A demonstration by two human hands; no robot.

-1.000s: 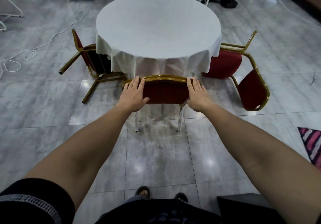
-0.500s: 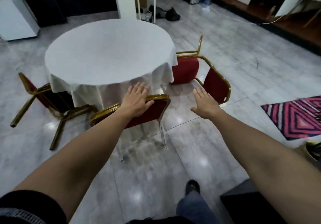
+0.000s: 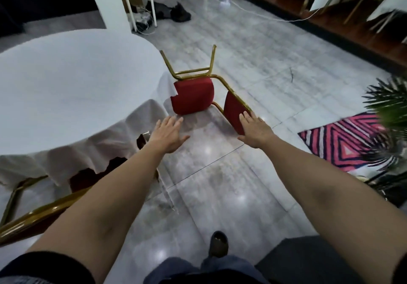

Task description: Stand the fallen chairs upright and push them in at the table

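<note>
- Grey tiled floor (image 3: 253, 48), round white-clothed worktop (image 3: 72, 89) at left.
- Fallen chair (image 3: 193, 95) beside it.
- Left hand (image 3: 168, 135) open, empty.
- Right hand (image 3: 256, 129) open at the chair's back.

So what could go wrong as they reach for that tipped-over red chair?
The fallen chair lies close against the tablecloth; lifting it might snag the cloth and drag it. Only the right hand is at the backrest while the left hand hovers open, so the chair could swing. The glossy floor may let its legs skid.

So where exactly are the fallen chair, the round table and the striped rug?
fallen chair (image 3: 192, 96): head view, on its red seat cushion.
round table (image 3: 72, 89): head view, on the white cloth top.
striped rug (image 3: 343, 142): head view, on its pink stripes.
</note>
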